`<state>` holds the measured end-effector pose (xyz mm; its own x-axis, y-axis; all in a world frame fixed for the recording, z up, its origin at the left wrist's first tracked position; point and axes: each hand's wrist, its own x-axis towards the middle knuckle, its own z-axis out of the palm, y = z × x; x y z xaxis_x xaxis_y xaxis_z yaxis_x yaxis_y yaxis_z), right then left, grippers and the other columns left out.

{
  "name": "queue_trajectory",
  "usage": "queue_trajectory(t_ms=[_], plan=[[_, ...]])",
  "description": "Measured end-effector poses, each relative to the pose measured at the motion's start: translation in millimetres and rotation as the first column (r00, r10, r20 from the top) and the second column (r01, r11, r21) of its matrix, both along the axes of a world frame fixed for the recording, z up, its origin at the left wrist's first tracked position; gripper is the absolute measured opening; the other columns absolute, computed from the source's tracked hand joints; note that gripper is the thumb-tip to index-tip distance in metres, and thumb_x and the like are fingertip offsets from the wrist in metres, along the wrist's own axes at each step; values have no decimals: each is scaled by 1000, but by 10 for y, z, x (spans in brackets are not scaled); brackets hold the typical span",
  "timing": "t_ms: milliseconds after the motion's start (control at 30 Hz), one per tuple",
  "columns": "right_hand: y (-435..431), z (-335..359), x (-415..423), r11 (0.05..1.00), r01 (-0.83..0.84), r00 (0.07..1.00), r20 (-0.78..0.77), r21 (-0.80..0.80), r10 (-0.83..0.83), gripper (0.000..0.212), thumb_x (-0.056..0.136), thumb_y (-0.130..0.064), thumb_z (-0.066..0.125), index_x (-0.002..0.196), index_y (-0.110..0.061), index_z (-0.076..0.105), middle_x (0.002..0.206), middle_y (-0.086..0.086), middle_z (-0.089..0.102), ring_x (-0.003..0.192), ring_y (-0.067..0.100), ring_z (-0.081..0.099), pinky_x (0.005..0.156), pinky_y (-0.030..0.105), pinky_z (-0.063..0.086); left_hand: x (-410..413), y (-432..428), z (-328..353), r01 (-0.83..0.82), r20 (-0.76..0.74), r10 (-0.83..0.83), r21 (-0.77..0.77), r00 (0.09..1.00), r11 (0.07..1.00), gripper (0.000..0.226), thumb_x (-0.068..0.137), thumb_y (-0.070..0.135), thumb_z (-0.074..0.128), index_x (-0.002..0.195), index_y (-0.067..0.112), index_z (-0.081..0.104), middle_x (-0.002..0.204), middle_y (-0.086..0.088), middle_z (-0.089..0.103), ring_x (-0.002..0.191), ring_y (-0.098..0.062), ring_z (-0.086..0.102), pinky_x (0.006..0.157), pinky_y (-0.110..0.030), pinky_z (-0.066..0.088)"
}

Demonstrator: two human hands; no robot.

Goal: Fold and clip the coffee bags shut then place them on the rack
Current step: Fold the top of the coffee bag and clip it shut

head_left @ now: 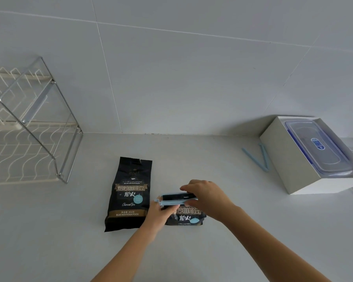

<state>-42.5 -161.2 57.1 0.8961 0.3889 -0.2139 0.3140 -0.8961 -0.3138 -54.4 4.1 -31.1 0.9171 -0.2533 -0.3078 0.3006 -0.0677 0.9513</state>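
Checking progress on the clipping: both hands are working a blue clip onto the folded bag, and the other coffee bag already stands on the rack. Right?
Not quite. In the head view the other coffee bag lies flat on the counter, right of the rack, not on it. The rest holds.

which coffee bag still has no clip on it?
The left coffee bag, lying flat with its torn top open. The right coffee bag has its top folded with a light blue clip on it, under both hands. A spare clip lies by the white box.

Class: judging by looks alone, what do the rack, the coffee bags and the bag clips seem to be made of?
Rack: shiny metal rods, probably chromed; its shelves look white-coated wire.
Coffee bags: black crinkled film, likely foil-lined plastic.
Bag clips: matte pale-blue plastic, apparently.
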Motion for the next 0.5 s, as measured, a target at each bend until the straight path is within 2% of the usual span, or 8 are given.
queue_trajectory(t_ms=[67,133,167,333,500], plan=[[126,-23,6,999,-52,999,-2,-4,52,25,85,-27,63,108,-18,63,100,3,63,87,24,61,71,34,47,3,-10,17,-3,-4,3,43,1000,999,12,81,4,67,91,11,66,71,-2,69,59,2,65,54,-10,49],[291,-82,-13,996,-88,996,-18,21,88,23,84,-27,63,105,-16,63,99,4,60,86,23,58,69,34,45,2,-5,30,16,0,-16,92,1000,996,29,81,1,63,72,28,64,53,5,67,49,2,62,48,-8,45],[366,-112,-14,995,-95,995,-25,38,96,23,84,-26,63,104,-15,62,99,4,60,87,22,57,69,34,45,-1,5,16,27,5,-28,114,1000,993,36,83,-1,58,65,31,62,48,8,66,47,3,61,46,-7,43],[485,-158,30,990,-24,999,-24,136,27,18,80,-26,65,96,-19,63,96,-1,60,83,19,58,68,35,48,-10,44,29,-6,16,4,124,1000,992,30,82,-5,53,71,22,58,51,11,63,49,6,56,49,-7,42],[447,-208,29,990,32,999,5,138,-33,17,79,-31,67,94,-25,62,94,-6,60,82,15,59,65,31,45,1,10,38,6,15,-7,60,1000,998,36,78,-12,51,70,21,61,50,11,64,48,1,59,49,-10,45]])
